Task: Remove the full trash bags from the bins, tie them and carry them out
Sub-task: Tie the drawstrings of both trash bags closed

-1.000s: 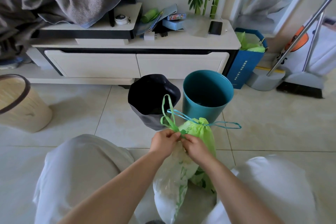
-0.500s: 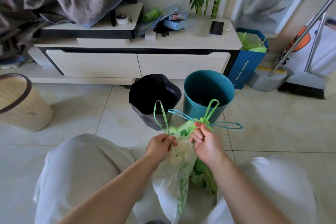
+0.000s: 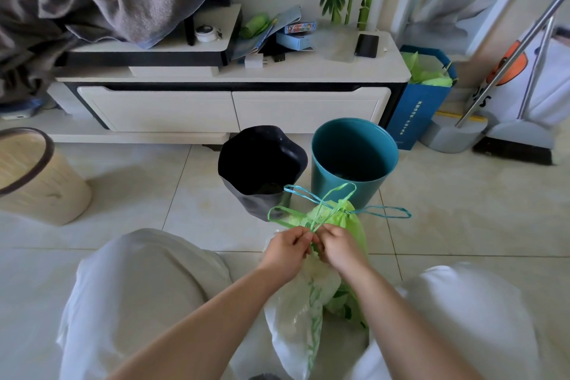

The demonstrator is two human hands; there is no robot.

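Bare tiled floor lies open to the left, up to a woven straw bin cut off by the frame edge. Ahead, a round teal plastic bin and a black-lined bin stand side by side. Between the person's knees sits a translucent white-and-green plastic trash bag, with a lime-green bag just behind it. The left hand and the right hand, fingers curled, pinch the green drawstring at the neck, and its loops stand upward. Any knot is hidden between the fingers.

Green bag, teal bin, black-lined bin, straw-coloured basket.
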